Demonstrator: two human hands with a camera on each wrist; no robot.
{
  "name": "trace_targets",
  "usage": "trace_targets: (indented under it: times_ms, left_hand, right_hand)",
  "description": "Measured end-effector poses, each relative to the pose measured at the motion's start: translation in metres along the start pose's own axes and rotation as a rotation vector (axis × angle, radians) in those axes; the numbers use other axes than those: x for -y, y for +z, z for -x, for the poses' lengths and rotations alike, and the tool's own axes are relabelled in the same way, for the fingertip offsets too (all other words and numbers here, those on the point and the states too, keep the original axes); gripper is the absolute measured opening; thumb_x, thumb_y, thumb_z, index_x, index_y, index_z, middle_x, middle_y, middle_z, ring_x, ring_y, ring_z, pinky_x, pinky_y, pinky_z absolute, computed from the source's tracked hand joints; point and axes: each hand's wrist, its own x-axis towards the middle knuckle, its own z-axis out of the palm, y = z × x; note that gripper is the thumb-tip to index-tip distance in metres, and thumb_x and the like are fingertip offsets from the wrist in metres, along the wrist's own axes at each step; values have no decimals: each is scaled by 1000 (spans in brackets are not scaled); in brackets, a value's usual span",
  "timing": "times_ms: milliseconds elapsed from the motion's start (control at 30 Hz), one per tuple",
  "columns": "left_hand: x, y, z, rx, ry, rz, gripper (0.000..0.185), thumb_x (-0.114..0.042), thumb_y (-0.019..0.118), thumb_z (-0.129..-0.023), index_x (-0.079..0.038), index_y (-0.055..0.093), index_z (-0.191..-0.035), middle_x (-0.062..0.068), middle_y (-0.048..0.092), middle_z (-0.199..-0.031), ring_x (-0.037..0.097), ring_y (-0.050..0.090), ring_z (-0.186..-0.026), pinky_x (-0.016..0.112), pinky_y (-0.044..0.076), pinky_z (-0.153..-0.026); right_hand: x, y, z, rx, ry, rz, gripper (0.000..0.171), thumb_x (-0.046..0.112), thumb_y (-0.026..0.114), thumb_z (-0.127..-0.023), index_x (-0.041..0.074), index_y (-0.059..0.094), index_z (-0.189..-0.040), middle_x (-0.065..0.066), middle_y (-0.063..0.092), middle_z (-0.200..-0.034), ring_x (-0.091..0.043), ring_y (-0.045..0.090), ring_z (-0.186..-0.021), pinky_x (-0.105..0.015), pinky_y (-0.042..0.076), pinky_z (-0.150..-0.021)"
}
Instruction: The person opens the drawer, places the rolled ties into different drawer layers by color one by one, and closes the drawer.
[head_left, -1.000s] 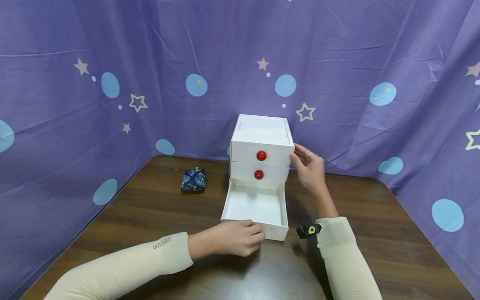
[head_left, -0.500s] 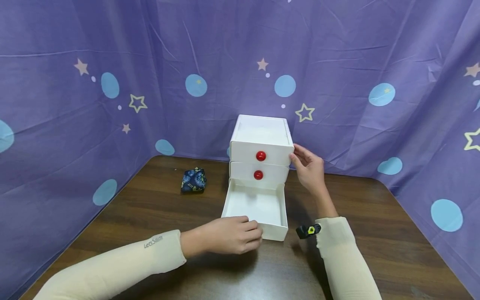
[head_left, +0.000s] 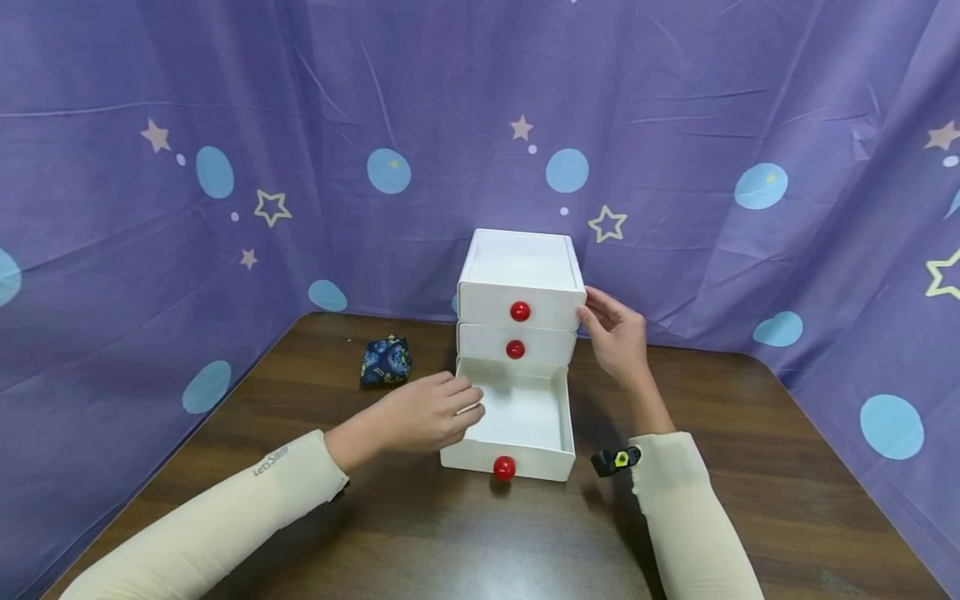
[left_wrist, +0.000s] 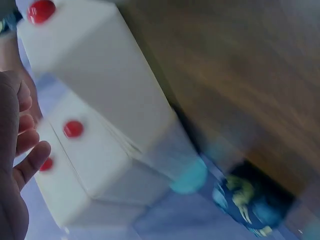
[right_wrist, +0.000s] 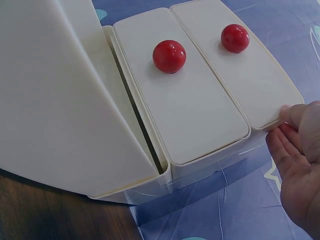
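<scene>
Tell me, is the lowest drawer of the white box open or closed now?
Open. The bottom drawer is pulled out in front of the white drawer unit, showing an empty white inside; its red knob faces the person.

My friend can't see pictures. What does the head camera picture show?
A small white chest of drawers stands on a brown table, its bottom drawer pulled open. The left hand hovers at that drawer's left edge; the right hand touches the chest's side.
</scene>
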Motion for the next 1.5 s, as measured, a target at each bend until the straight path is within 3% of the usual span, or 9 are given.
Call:
trace_targets:
  times_ms: [233, 467, 633, 867, 1167, 1400, 1500]
  left_hand:
    - [26, 15, 24, -1, -145, 64, 24, -21, 73, -87, -5, 70, -105, 7, 65, -102, 23, 56, -86, 32, 50, -65]
    - [44, 35, 49, 69, -270, 83, 18, -19, 74, -88, -7, 66, -99, 6, 61, -98, 25, 56, -84, 36, 50, -64]
    - [52, 46, 68, 194, -394, 82, 31, -27, 79, -85, -7, 62, -100, 7, 58, -98, 28, 56, -87, 38, 51, -66]
    - [60, 53, 86, 407, -585, 191, 49, -37, 85, -82, -4, 63, -110, 11, 59, -106, 29, 56, -94, 44, 53, -74]
    - [64, 72, 97, 490, -658, 271, 65, -36, 91, -73, 2, 60, -116, 17, 58, -108, 34, 58, -99, 47, 58, -80]
    - [73, 79, 98, 503, -696, 348, 64, -22, 94, -70, 7, 59, -116, 20, 59, -108, 37, 57, -101, 46, 56, -88]
    - [73, 82, 99, 518, -702, 360, 61, -16, 91, -71, 9, 60, -117, 21, 60, -109, 38, 57, -101, 47, 56, -87]
  right_hand:
    - [0, -1, 0, 0, -11, 17, 33, -12, 67, -93, -19, 62, -125, -35, 66, -118, -32, 68, -108, -24, 56, -93]
    - [-2, 0, 1, -2, -1, 6, 33, -12, 67, -93, -19, 62, -125, -35, 66, -118, -38, 68, -109, -24, 56, -93]
    - [-2, 1, 1, 0, 10, -3, 34, -11, 67, -93, -19, 61, -126, -35, 66, -119, -47, 65, -110, -23, 55, -93]
    - [-2, 1, 1, 3, 17, 8, 34, -11, 66, -94, -19, 61, -126, -35, 66, -119, -48, 65, -110, -21, 55, -92]
    - [-2, 0, 2, 3, 9, 3, 34, -11, 66, -93, -20, 61, -126, -36, 65, -120, -42, 67, -110, -24, 55, -93]
    - [-28, -1, -3, -12, -1, -25, 35, -6, 69, -94, -14, 64, -128, -31, 68, -120, -37, 68, -110, -20, 54, -92]
    - [-21, 0, -2, -8, 0, -17, 35, -6, 69, -94, -15, 63, -127, -32, 67, -120, -42, 67, -110, -20, 55, -92]
